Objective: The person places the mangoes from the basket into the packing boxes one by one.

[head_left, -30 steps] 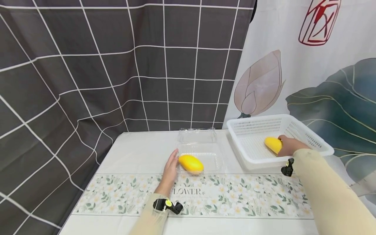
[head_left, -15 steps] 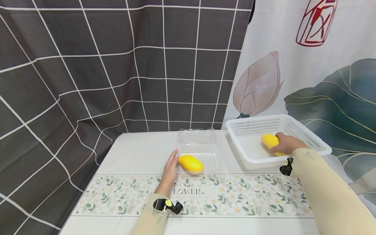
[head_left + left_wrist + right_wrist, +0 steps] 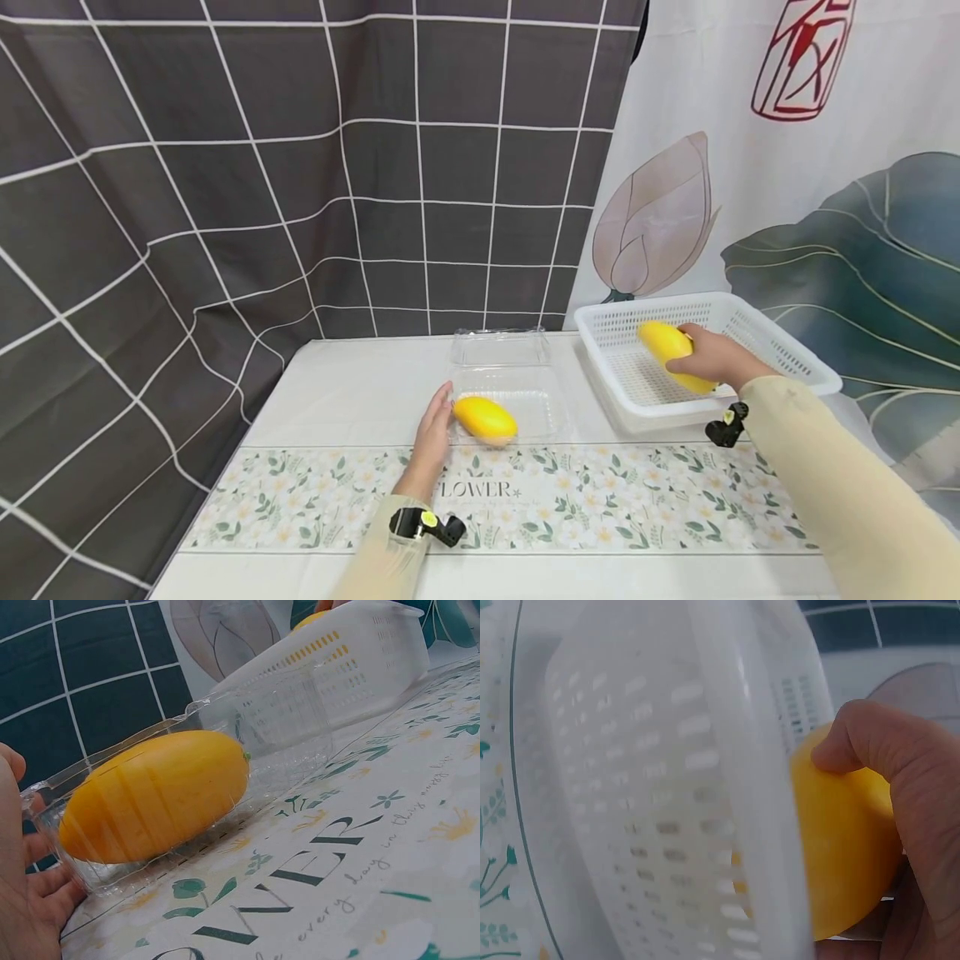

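My right hand (image 3: 722, 357) grips a yellow mango (image 3: 662, 340) over the white plastic basket (image 3: 667, 410). In the right wrist view the thumb lies across the mango (image 3: 844, 847), with fingers below it partly hidden. A second mango (image 3: 486, 417) lies tilted in the left end of a clear plastic clamshell box (image 3: 542, 415), whose lid stands folded back. My left hand (image 3: 432, 429) rests along the left side of that box, fingers straight. From the left wrist view, the fingers (image 3: 56, 889) touch the box's end wall, and this mango (image 3: 161, 796) shows a small green stem spot.
The perforated basket stands to the right of the box on the white table (image 3: 360, 392). A flower-printed strip (image 3: 600, 500) crosses the table in front of both. Behind rise a dark grid curtain (image 3: 375, 167) and a white lotus-printed curtain (image 3: 667, 200).
My right hand has lifted the mango off the basket's floor and moved it up and left. The left hand has stayed at the box, and the other mango has not moved.
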The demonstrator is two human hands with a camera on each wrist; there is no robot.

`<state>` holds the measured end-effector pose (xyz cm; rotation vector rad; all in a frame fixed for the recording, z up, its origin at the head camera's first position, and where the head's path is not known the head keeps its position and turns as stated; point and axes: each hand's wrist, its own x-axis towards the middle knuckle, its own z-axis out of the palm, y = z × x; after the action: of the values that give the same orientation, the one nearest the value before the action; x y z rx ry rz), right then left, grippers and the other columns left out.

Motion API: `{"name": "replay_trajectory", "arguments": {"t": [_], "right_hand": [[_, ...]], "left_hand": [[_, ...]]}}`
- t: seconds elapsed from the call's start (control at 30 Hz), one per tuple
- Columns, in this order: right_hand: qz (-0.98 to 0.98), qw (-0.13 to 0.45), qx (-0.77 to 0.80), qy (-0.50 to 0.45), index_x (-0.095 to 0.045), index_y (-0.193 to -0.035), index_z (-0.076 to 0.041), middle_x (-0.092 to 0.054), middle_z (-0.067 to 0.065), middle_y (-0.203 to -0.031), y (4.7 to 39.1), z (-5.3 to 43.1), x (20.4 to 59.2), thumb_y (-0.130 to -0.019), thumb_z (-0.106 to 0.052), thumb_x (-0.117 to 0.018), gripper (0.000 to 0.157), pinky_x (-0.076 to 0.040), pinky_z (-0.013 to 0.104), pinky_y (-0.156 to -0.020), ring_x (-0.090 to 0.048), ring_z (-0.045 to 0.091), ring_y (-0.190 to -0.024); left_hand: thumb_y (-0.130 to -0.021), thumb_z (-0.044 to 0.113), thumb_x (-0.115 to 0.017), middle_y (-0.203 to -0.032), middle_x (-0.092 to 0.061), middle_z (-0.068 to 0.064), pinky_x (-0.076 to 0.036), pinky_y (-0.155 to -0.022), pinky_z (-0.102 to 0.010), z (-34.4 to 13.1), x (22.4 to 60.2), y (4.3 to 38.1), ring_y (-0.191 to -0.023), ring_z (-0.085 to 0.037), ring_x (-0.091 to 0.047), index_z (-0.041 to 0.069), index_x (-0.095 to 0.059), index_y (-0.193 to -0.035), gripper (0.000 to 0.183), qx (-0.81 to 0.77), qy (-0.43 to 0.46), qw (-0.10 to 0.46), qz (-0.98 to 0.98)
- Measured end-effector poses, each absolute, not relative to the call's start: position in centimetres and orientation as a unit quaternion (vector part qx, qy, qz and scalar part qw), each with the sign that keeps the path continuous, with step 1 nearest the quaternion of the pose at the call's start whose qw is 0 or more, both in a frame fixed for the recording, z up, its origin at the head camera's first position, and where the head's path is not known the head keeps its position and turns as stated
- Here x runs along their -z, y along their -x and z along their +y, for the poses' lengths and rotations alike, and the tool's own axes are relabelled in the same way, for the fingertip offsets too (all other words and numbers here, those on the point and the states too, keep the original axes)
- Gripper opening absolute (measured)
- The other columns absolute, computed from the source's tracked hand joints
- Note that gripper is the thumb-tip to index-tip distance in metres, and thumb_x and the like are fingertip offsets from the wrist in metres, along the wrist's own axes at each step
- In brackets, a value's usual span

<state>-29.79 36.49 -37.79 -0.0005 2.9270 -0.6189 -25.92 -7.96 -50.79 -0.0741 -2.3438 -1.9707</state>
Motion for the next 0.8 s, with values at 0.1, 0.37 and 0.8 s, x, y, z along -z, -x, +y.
{"name": "replay_trajectory", "arguments": {"t": [0.1, 0.37, 0.8], "right_hand": [[0.976, 0.065, 0.207, 0.016, -0.021, -0.14, 0.003, -0.049, 0.026, -0.116, 29.6, 35.7, 37.4, -0.079, -0.043, -0.064, 0.088, -0.048, 0.041, -0.067, -0.052, 0.031, -0.085], [0.97, 0.034, 0.235, 0.047, -0.021, -0.14, 0.002, -0.05, 0.024, -0.115, 29.0, 33.4, 36.0, -0.084, -0.041, -0.06, 0.081, -0.047, 0.041, -0.07, -0.052, 0.031, -0.086], [0.949, -0.005, 0.305, 0.083, -0.023, -0.141, -0.003, -0.048, 0.019, -0.117, 27.7, 28.8, 34.5, -0.086, -0.04, -0.058, 0.075, -0.044, 0.041, -0.073, -0.049, 0.031, -0.092]], "left_hand": [[-0.1, 0.031, -0.028, -0.147, -0.027, 0.011, -0.012, -0.111, -0.045, -7.9, 50.3, 25.7, -0.135, -0.017, -0.023, 0.026, -0.031, -0.144, 0.044, 0.645, 0.023, 0.033, -0.763], [-0.099, 0.034, -0.028, -0.147, -0.027, 0.012, -0.011, -0.111, -0.045, -8.0, 51.1, 26.2, -0.135, -0.016, -0.022, 0.027, -0.03, -0.144, 0.045, 0.64, 0.027, 0.037, -0.767], [-0.099, 0.036, -0.028, -0.146, -0.026, 0.015, -0.011, -0.111, -0.044, -8.0, 51.0, 26.1, -0.135, -0.013, -0.021, 0.028, -0.03, -0.144, 0.045, 0.64, 0.023, 0.035, -0.767]]}}
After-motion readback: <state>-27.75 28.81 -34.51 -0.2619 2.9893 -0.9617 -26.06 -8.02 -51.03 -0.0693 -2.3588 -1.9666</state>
